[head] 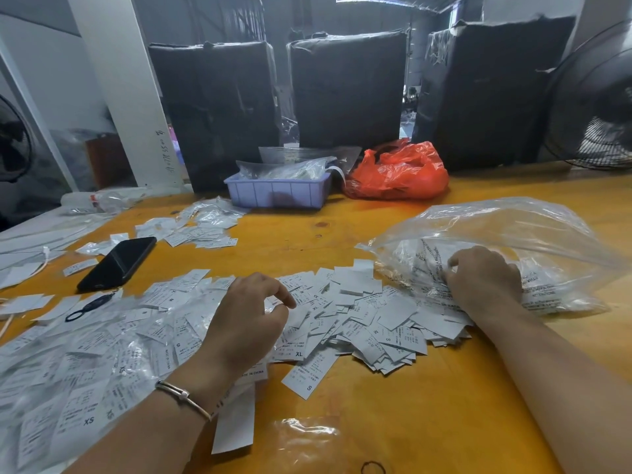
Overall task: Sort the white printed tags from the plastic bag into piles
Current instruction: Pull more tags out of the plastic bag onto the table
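A wide heap of white printed tags (359,313) with size letters lies across the yellow table (393,405). A clear plastic bag (513,234) with more tags inside lies at the right. My right hand (485,278) rests at the bag's mouth with its fingers curled into the tags there; whether it grips any is hidden. My left hand (246,316), with a bracelet on the wrist, hovers over the heap's middle, thumb and forefinger close together over a tag. More tags (68,371), some under clear film, spread to the left.
A black phone (118,261) lies at left, with a smaller tag pile (201,224) behind it. A lilac bin (278,189) of bagged items and a red plastic bag (400,172) stand at the back before dark wrapped bundles (349,87). A fan (595,107) stands far right.
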### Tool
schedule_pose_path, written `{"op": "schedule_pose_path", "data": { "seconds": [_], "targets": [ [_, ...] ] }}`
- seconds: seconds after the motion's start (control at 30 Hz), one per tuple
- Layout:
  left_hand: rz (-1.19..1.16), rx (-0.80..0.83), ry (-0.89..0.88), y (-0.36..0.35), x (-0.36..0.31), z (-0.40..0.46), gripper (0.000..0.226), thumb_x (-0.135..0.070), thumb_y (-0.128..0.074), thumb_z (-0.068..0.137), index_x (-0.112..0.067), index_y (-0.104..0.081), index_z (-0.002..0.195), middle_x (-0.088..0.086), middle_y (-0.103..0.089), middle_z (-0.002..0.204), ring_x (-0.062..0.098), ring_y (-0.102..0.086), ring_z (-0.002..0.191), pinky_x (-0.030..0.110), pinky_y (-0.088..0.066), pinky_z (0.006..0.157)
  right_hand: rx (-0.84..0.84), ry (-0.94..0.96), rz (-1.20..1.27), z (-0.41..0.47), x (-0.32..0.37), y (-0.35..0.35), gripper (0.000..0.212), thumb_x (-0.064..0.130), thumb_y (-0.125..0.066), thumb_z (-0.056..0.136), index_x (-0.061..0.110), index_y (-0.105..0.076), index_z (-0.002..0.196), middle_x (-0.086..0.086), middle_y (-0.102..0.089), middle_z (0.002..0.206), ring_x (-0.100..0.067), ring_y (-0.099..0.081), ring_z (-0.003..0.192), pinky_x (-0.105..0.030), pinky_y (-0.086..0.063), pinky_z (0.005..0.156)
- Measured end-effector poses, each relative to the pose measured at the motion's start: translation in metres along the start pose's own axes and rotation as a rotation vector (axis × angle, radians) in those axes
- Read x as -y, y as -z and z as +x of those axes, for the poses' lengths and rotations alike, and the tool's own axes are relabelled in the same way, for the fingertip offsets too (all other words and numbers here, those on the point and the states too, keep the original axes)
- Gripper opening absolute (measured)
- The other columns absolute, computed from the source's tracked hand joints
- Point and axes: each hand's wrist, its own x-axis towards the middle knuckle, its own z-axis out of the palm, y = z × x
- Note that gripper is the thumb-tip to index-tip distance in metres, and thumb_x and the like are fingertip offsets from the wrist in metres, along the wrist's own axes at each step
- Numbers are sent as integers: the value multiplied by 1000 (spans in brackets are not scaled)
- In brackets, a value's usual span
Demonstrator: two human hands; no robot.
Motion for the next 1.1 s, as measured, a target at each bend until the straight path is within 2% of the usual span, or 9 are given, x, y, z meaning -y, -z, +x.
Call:
{"op": "schedule_pose_path", "data": {
  "seconds": [0.13, 0.23, 0.33, 0.43, 0.6, 0.8, 0.9, 1.03, 1.1],
  "targets": [
    [-33, 10, -4, 0, -1, 0, 24, -9, -58, 87, -31, -65, 80, -16, -59, 104, 12, -49, 113, 44, -45, 99, -25, -37, 124, -2, 1, 1, 12, 15, -61, 88, 17, -73, 85, -6, -69, 93, -29, -59, 91, -37, -41, 86],
    [-41, 4, -27, -1, 0, 0, 25, -9, -59, 87, -32, -65, 79, -19, -59, 103, 11, -50, 112, 45, -46, 98, -62, -41, 211, -3, -1, 1, 15, 14, -60, 85, 19, -72, 77, -4, -67, 89, -26, -56, 85, -39, -43, 87],
    [-37, -4, -45, -2, 0, 0, 25, -9, -59, 87, -32, -65, 79, -19, -59, 102, 11, -51, 111, 43, -47, 97, -183, -55, 330, -2, -1, 3, 16, 15, -57, 84, 15, -71, 76, -8, -66, 89, -30, -56, 82, -39, -47, 81],
    [-28, -8, -59, -4, 0, 1, 23, -8, -59, 88, -30, -67, 82, -19, -59, 101, 10, -52, 110, 42, -48, 96, -241, -99, 607, -4, 4, 7, 11, 14, -61, 83, 12, -71, 84, -7, -66, 89, -27, -58, 81, -30, -44, 70],
    [-142, 3, -94, -4, -2, 0, 19, -16, -64, 88, -34, -68, 93, -22, -61, 106, 2, -54, 109, 21, -48, 86, 186, -57, 1232, -30, 31, 31, 3, 1, -64, 79, 3, -66, 80, -12, -71, 73, -15, -63, 58, -26, -41, 56],
    [-257, 112, -242, -2, -6, -2, 70, -26, -79, 78, -54, -44, 132, -30, -55, 126, -11, -50, 117, 11, -48, 88, 638, 291, 1222, -74, 68, 41, 16, -5, -70, 74, 5, -67, 86, -12, -73, 75, -15, -62, 57, -24, -44, 58],
    [-293, 156, -286, -2, -9, -3, 64, -25, -78, 80, -51, -48, 130, -29, -62, 117, -6, -57, 112, 14, -50, 86, 721, 346, 1210, -81, 71, 39, 21, 1, -74, 74, 9, -67, 92, -12, -74, 76, -17, -63, 58, -21, -44, 56],
    [-327, 139, -269, -1, -13, -3, 31, -11, -72, 86, -32, -70, 109, -15, -75, 91, 3, -69, 90, 21, -55, 79, 695, 322, 1187, -78, 69, 34, 20, 0, -73, 75, 8, -66, 92, -13, -74, 75, -18, -62, 57, -25, -42, 57],
    [-338, 126, -255, 0, -14, -4, 29, -6, -69, 86, -29, -71, 103, -13, -75, 85, 4, -71, 83, 22, -56, 77, 712, 319, 1174, -73, 66, 34, 20, 2, -73, 75, 9, -66, 92, -12, -74, 77, -17, -63, 58, -26, -42, 58]
  ]
}}
